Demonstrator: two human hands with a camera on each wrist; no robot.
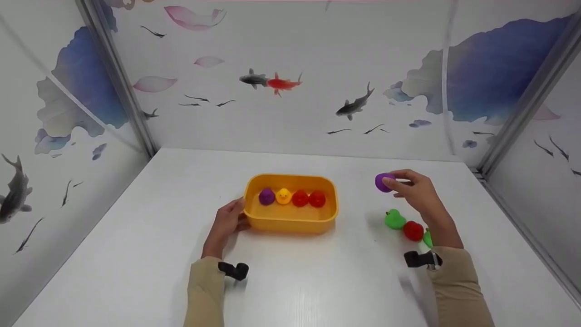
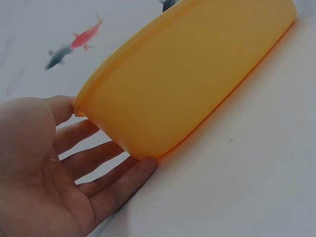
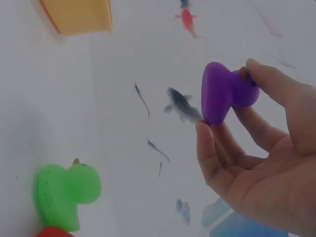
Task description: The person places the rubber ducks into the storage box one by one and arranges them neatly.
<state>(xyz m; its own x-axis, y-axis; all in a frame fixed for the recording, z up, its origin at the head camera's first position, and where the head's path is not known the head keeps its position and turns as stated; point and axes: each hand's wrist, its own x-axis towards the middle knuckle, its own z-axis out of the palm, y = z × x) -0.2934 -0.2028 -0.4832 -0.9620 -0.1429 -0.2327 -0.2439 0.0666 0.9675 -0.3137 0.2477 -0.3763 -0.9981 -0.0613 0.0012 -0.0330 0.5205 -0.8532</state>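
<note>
My right hand (image 1: 415,188) pinches a purple rubber duck (image 3: 219,94) between thumb and fingers, raised over the table right of the yellow bin. In the head view the yellow bin (image 1: 290,226) stands near the middle of the table. Inside it, in a row, are a purple duck (image 1: 267,196), a yellow duck (image 1: 283,196) and two red ducks (image 1: 300,198). My left hand (image 1: 229,220) rests against the bin's left end, its fingers fairly straight along the wall, as the left wrist view shows, with fingertips touching the outside.
Below my right hand lie a green duck (image 1: 395,219), a red duck (image 1: 413,230) and another green duck (image 1: 428,237), partly hidden by the right wrist. White panels (image 1: 290,122) printed with fish surround the white table (image 1: 290,281) at the back and sides.
</note>
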